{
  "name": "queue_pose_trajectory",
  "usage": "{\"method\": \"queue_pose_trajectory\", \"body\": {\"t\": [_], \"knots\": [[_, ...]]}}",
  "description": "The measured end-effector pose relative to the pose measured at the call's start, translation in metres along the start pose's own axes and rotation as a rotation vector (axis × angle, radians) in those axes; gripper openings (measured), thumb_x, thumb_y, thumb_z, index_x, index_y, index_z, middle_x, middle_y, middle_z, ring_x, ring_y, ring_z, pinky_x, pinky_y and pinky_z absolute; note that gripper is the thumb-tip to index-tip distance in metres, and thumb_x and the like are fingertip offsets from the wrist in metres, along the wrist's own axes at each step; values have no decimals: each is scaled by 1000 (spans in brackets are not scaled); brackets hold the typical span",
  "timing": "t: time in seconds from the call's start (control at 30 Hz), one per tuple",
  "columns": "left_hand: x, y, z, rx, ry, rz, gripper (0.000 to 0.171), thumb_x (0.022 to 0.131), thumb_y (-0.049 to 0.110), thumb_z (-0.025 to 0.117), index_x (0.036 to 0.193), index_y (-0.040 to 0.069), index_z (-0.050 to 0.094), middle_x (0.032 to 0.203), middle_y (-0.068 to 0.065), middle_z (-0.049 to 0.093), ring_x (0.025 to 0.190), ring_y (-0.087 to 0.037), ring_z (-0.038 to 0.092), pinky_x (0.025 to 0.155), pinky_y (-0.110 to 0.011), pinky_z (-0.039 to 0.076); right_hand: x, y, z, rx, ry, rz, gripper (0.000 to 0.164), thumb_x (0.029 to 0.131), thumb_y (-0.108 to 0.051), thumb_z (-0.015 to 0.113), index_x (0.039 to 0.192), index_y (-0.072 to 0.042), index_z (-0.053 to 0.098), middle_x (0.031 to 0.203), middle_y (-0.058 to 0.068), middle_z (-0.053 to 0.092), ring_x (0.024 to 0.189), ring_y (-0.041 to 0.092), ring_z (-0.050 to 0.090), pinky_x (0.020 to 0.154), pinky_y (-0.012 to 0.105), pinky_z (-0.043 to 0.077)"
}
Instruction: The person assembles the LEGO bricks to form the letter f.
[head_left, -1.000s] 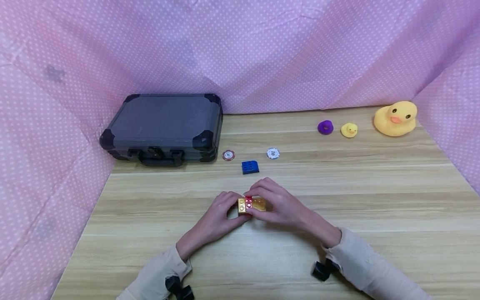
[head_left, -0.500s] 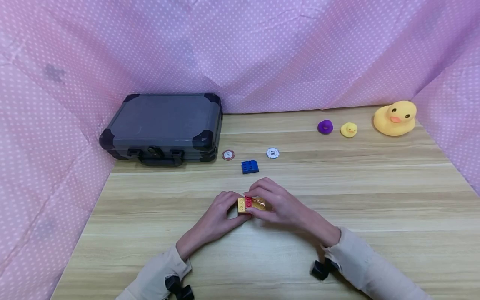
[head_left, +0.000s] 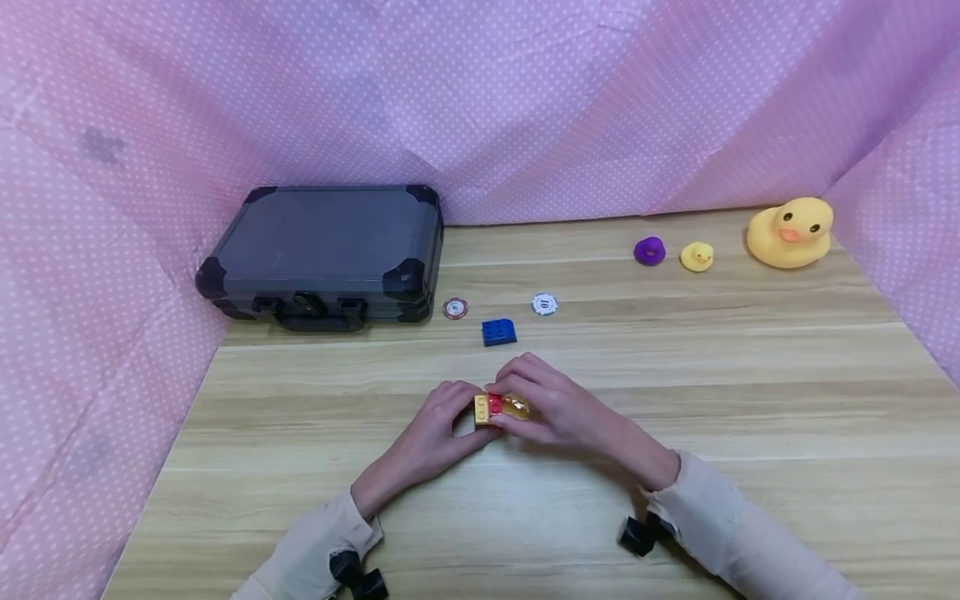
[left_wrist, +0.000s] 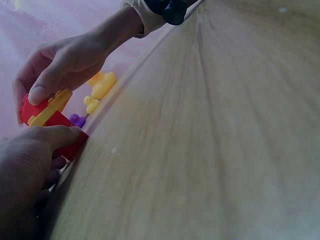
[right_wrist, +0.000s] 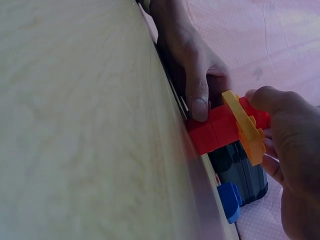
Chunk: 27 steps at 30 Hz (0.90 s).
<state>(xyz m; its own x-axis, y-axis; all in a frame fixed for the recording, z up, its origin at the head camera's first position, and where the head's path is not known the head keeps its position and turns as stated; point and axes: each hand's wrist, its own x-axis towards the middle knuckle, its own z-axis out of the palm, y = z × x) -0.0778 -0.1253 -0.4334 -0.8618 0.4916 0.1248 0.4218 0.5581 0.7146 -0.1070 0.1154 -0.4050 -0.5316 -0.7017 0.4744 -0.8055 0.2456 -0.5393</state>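
At the middle of the table, both hands meet on a small stack of toy building bricks. Two red bricks point(right_wrist: 212, 131) form its base, a longer yellow brick point(head_left: 482, 410) lies crosswise above them, and another red brick point(head_left: 496, 404) tops it. My left hand point(head_left: 437, 429) grips the base, its thumb lying along the red side. My right hand point(head_left: 555, 410) pinches the upper red brick between thumb and fingers. Its fingers partly cover the yellow brick's right end in the head view. Beyond the hands lies a blue brick point(head_left: 498, 332), touched by neither.
A grey case point(head_left: 330, 242) with black corners lies at the back left. Near it are a red-rimmed chip point(head_left: 455, 308) and a white-blue chip point(head_left: 544, 304). A purple duck point(head_left: 649, 251), small yellow duck point(head_left: 697, 257) and large yellow duck point(head_left: 790, 233) stand at the back right.
Both hands keep the same hold on the brick stack. The whole head view has shifted very slightly, and the glare on the bricks differs a little.
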Motion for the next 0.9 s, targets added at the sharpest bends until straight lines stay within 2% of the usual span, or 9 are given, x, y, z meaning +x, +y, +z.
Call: {"method": "queue_pose_trajectory", "body": {"t": [0.47,0.73,0.9], "knots": [[-1,0,0,3,7,-2,40,92,28,82,127,15,68,121,4,66,114,-15,54,98,-43,48,-2,0,2,-2,1,19,39,89,-14,82,125,-7,68,122,3,62,114,17,57,96,32,52],[-1,-2,1,20,19,19,40,91,29,82,127,14,68,120,4,66,113,-15,54,97,-42,48,-1,1,4,-14,10,8,40,88,-15,83,123,-5,68,121,3,62,113,17,57,94,32,53],[0,-3,2,21,23,29,40,91,27,83,126,13,69,120,3,66,112,-15,55,97,-42,48,-3,-1,4,-6,4,47,43,88,-17,83,125,-6,66,122,2,62,114,17,56,95,32,53]]}}
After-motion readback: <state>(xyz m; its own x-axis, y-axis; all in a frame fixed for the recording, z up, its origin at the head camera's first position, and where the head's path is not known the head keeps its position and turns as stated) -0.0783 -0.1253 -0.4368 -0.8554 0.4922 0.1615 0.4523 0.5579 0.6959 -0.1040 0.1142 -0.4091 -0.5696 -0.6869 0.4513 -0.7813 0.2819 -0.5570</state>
